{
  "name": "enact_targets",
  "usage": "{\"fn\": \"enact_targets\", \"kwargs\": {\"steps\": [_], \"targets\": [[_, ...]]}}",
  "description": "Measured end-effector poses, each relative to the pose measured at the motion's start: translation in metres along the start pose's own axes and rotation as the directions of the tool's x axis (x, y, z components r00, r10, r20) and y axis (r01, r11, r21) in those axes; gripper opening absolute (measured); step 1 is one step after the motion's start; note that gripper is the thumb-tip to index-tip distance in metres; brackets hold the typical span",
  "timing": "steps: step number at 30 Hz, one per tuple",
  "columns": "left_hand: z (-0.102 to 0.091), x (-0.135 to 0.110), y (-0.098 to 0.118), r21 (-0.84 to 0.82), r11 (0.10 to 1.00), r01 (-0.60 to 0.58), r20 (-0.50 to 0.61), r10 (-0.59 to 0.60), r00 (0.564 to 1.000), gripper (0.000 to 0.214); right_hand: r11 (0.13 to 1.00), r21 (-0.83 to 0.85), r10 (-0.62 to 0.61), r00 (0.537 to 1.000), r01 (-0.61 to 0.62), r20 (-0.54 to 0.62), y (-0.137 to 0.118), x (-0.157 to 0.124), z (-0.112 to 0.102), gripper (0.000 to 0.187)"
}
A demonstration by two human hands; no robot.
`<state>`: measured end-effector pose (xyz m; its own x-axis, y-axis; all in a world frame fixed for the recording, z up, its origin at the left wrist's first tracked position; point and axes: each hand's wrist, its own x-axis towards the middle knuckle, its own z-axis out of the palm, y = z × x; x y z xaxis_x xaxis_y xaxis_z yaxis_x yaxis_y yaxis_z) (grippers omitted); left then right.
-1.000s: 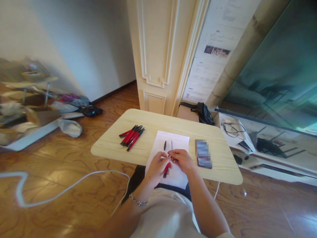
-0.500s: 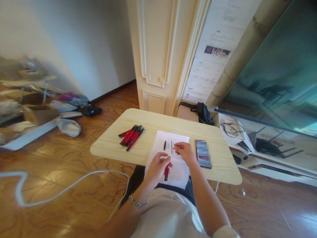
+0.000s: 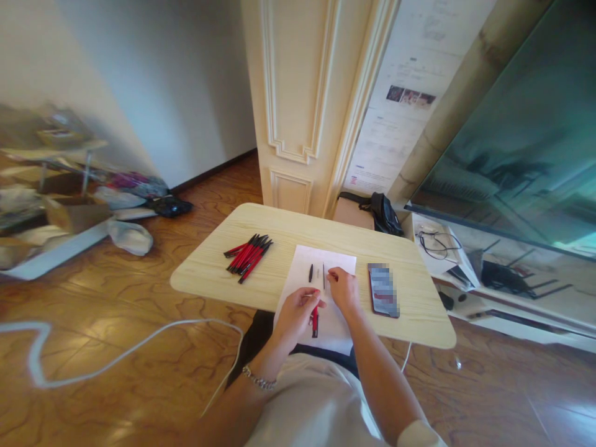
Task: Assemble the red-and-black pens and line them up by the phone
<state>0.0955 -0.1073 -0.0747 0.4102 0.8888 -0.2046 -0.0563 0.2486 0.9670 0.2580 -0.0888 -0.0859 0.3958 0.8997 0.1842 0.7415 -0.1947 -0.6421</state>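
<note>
My left hand (image 3: 294, 318) is closed on a red pen barrel (image 3: 315, 325) with a black end, which points down toward my lap. Just right of it, my right hand (image 3: 343, 290) has its fingers curled together over the white paper (image 3: 338, 332); whatever is in them is hidden. By those fingertips lies a thin dark pen refill (image 3: 324, 275). A short black pen part (image 3: 311, 272) rests on the sheet farther left, with a small thin piece, perhaps a spring (image 3: 318, 273), between the two. Several red and black pens (image 3: 249, 257) lie piled on the table's left side.
The pale wooden table (image 3: 200, 276) has rounded corners. A phone (image 3: 382, 290) lies right of the paper. Beyond the far edge is a black bag (image 3: 385, 214). A white cable (image 3: 153, 338) crosses the floor at left, and a TV cabinet (image 3: 433, 245) stands at right.
My right hand has turned and its fingers have curled in more, beside the refill. The barrel in my left hand has tilted slightly. The view has shifted a little.
</note>
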Motion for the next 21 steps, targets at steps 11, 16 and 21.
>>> {"fn": "enact_targets", "kwargs": {"steps": [11,16,21], "targets": [[0.001,0.008,0.006,0.059,0.99,-0.126,-0.101,0.131,0.986,0.04,0.919,0.395,-0.049,0.992,-0.001,0.116,-0.025,-0.042,-0.039,0.018],[0.003,0.013,0.003,0.07,0.98,-0.189,-0.108,0.195,0.975,0.037,0.905,0.422,-0.039,0.979,-0.05,0.199,-0.027,-0.064,-0.038,0.014],[0.006,0.016,0.001,0.061,0.974,-0.219,-0.08,0.223,0.971,0.037,0.899,0.433,-0.034,0.977,-0.061,0.21,-0.028,-0.067,-0.035,0.012]]}}
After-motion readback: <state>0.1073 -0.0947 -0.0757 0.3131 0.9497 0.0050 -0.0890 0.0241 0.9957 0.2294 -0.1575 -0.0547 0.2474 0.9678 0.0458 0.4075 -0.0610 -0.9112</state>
